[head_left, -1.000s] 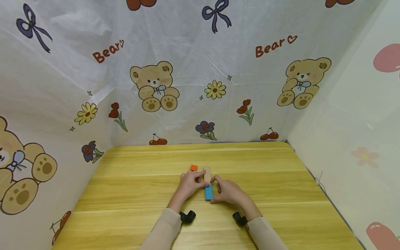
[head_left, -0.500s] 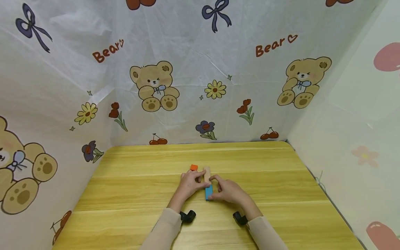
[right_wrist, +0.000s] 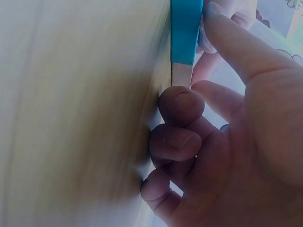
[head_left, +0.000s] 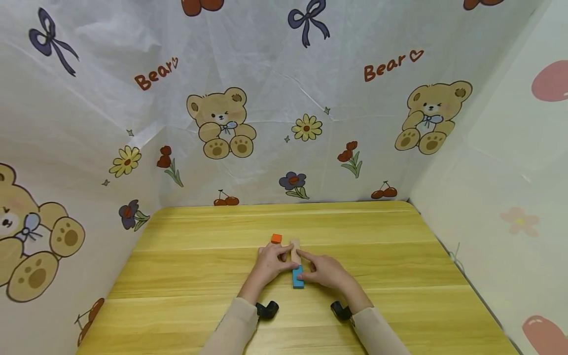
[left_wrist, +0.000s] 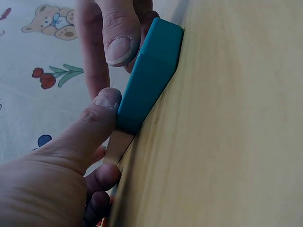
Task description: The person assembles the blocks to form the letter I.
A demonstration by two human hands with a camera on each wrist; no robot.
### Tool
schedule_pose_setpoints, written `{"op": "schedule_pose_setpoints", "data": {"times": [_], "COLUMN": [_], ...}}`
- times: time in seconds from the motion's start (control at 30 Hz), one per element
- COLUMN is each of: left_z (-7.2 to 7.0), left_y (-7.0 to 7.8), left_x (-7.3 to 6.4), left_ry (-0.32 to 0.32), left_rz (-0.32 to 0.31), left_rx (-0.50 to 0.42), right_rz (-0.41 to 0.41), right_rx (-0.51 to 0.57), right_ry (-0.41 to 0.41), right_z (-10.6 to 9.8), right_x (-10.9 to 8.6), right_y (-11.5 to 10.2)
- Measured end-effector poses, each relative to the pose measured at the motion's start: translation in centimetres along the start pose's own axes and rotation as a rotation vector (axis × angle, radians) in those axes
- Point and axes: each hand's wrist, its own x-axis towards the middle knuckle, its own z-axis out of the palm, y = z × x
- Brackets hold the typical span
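On the table (head_left: 399, 266), well inside its far and side edges with broad wood either way, the blue block (left_wrist: 149, 75) and wooden block (head_left: 295, 245) lie end to end. The left hand (head_left: 269, 260) and right hand (head_left: 327, 271) flank them, thumbs and forefingers spread, touching; an orange block (head_left: 276, 238) sits just beyond the left.

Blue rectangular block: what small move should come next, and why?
Probably a light squeeze from the left hand and right hand to straighten the row: between them, the blue rectangular block and oblong pale wooden block appear to meet end to end.
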Motion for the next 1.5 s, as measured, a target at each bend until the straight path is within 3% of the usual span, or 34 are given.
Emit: {"op": "schedule_pose_setpoints", "data": {"times": [0.73,0.93,1.27,1.5], "left_z": [-0.08,-0.07,-0.11,-0.46], "left_y": [0.18,0.02,0.06,-0.6], "left_x": [-0.42,-0.32,-0.04,0.13], "left_ry": [0.02,0.13,0.419,0.477], "left_rz": [-0.006,-0.028,0.009,-0.062], "left_rx": [-0.068,-0.166,-0.115,-0.145], "right_rz": [0.02,0.016,0.009,0.03], "right_rx": [0.001,0.002,-0.029,-0.03], "right_ry": [0.007,0.008,0.01,0.008], "right_z": [0.13,0.15,0.05,-0.01], "right_x": [-0.09,-0.02,-0.25,-0.28], "right_y": [-0.16,-0.13,-0.34,-0.68]}}
